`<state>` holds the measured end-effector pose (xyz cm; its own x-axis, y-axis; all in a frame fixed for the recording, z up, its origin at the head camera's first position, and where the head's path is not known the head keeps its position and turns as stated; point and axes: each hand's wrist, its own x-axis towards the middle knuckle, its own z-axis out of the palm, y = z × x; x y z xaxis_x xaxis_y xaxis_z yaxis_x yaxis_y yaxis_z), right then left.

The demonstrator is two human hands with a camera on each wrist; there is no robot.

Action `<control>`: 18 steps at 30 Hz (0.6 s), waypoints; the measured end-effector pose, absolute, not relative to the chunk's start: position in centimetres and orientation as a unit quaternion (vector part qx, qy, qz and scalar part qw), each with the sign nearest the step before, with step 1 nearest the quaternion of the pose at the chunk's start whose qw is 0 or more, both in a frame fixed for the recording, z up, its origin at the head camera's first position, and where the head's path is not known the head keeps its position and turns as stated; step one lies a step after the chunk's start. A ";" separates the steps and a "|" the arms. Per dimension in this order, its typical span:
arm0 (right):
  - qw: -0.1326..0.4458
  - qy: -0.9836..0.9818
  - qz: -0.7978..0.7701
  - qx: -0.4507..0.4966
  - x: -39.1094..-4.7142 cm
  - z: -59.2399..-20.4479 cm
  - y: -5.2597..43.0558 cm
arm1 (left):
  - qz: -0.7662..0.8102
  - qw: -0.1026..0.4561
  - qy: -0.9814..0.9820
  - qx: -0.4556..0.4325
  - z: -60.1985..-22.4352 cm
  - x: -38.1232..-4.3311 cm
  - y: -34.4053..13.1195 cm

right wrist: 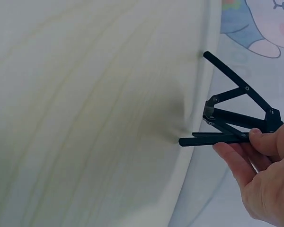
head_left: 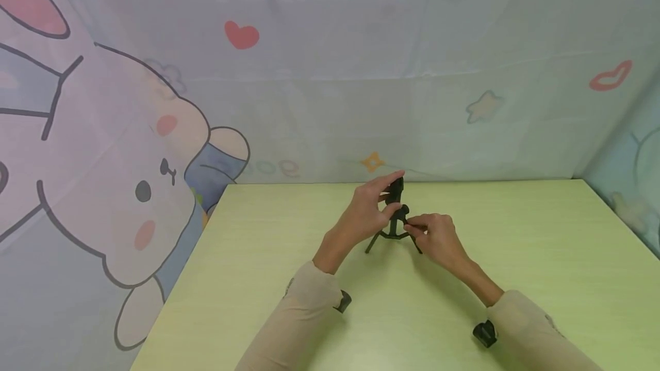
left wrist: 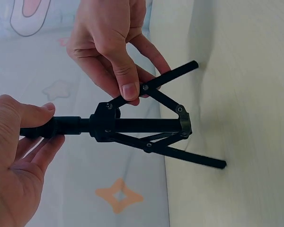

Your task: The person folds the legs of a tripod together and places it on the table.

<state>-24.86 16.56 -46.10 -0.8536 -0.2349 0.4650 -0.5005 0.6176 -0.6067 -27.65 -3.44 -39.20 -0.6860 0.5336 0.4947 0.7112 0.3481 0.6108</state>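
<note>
A small black tripod (head_left: 393,228) stands on the table with its legs spread, as the left wrist view (left wrist: 146,125) also shows. My left hand (head_left: 367,208) grips its upper part, thumb and fingers around the black shaft below the head. With thumb and fingers my right hand (head_left: 435,239) pinches one of the legs near its hinge, seen closely in the right wrist view, where the hand (right wrist: 262,172) holds that leg (right wrist: 213,140). Part of the tripod's top is hidden behind the left hand.
The pale yellow-green table (head_left: 258,279) reaches back to a hanging cloth (head_left: 350,102) printed with a rabbit, hearts and stars. A second cloth side (head_left: 634,165) borders the table at the right. Black wrist devices (head_left: 484,334) sit at both sleeves.
</note>
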 end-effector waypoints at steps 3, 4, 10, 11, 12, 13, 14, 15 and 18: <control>0.183 -0.878 0.390 0.207 -24.9 -46.2 16.5 | -0.423 0.105 -0.814 -0.384 -39.1 -27.7 -3.4; 0.185 -0.877 0.392 0.208 -24.9 -46.2 16.5 | -0.421 0.106 -0.815 -0.385 -39.1 -27.7 -3.4; 0.193 -0.869 0.407 0.205 -25.0 -46.5 16.5 | -0.415 0.114 -0.816 -0.387 -39.1 -27.7 -3.5; 0.194 -0.868 0.408 0.204 -25.0 -46.5 16.5 | -0.416 0.113 -0.815 -0.387 -39.1 -27.7 -3.5; 0.194 -0.868 0.410 0.202 -25.0 -46.5 16.5 | -0.417 0.112 -0.815 -0.387 -39.1 -27.7 -3.5; 0.196 -0.868 0.410 0.202 -25.0 -46.5 16.5 | -0.417 0.112 -0.814 -0.388 -39.1 -27.7 -3.5; 0.196 -0.867 0.412 0.200 -25.0 -46.5 16.5 | -0.418 0.111 -0.813 -0.389 -39.1 -27.7 -3.5; 0.196 -0.866 0.414 0.199 -25.0 -46.5 16.4 | -0.419 0.111 -0.812 -0.390 -39.1 -27.8 -3.5; 0.199 -0.863 0.419 0.198 -25.1 -46.6 16.4 | -0.420 0.113 -0.811 -0.392 -39.1 -27.9 -3.5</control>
